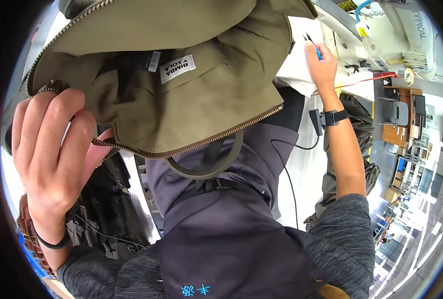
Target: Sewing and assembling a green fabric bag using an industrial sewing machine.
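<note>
My left hand [52, 144] grips the zippered left edge of an open olive fabric bag [206, 99], fingers curled over it and thumb below. The bag shows a white sewn label [177, 69], a dark strip with a small tag and brass zipper teeth along its rim; a loop handle [201, 173] hangs from its lower side over my dark apron. My right hand [323, 70] is closed around a small blue tool [318, 52] with dark pointed tips, probably snips or tweezers, over a white surface [298, 30] right of the bag.
A white sewing machine [405, 30] stands at upper right, with a red cord nearby. Piles of dark bags [107, 199] lie left, olive ones [353, 129] right. A black cable runs from the device on my right wrist. Farther right are a chair [395, 112], wooden desk and shelving.
</note>
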`<state>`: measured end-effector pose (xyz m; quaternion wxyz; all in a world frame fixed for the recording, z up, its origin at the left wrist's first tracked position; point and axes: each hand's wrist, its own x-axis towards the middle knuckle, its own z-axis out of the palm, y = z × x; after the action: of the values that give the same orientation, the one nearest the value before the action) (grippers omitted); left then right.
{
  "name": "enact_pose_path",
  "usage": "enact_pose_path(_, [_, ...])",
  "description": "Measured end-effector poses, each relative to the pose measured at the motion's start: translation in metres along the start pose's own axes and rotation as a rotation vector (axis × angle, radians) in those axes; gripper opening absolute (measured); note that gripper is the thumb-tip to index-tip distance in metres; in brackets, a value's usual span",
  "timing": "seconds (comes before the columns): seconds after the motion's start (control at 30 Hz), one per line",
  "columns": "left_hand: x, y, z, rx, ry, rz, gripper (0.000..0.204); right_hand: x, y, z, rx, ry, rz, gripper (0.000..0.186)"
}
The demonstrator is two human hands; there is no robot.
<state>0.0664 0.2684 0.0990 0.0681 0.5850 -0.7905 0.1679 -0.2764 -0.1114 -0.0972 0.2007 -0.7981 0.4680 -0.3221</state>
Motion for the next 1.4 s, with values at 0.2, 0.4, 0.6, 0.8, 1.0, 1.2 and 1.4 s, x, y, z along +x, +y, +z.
enact_pose_path(0.2, [0.006, -0.008, -0.002, 0.020, 0.025, 0.038, 0.040, 0.001, 0.026, -0.005, -0.042, 0.041, -0.124, 0.031])
enact_pose_path(0.4, [0.010, -0.013, -0.018, 0.138, -0.023, -0.006, 0.038, 0.017, 0.021, 0.000, 0.079, 0.012, -0.031, 0.036])
enact_pose_path(0.6, [0.020, -0.036, -0.025, 0.196, 0.021, -0.121, 0.048, 0.016, 0.010, -0.010, 0.054, -0.023, -0.018, 0.034])
enact_pose_path(0.8, [0.043, -0.050, -0.028, 0.139, -0.019, -0.266, 0.053, -0.016, 0.009, -0.002, -0.017, -0.009, -0.051, 0.026])
enact_pose_path(1.0, [0.073, -0.095, -0.028, -0.467, -0.187, -0.419, 0.070, -0.010, -0.010, -0.015, 0.067, 0.088, -0.071, 0.025])
enact_pose_path(1.2, [0.099, -0.107, -0.017, -0.437, -0.370, -0.288, 0.077, -0.002, 0.007, -0.001, -0.012, 0.080, -0.109, 0.023])
enact_pose_path(1.4, [0.105, -0.124, -0.010, -0.463, -0.404, -0.398, 0.023, -0.003, -0.020, -0.014, 0.019, 0.143, -0.139, 0.024])
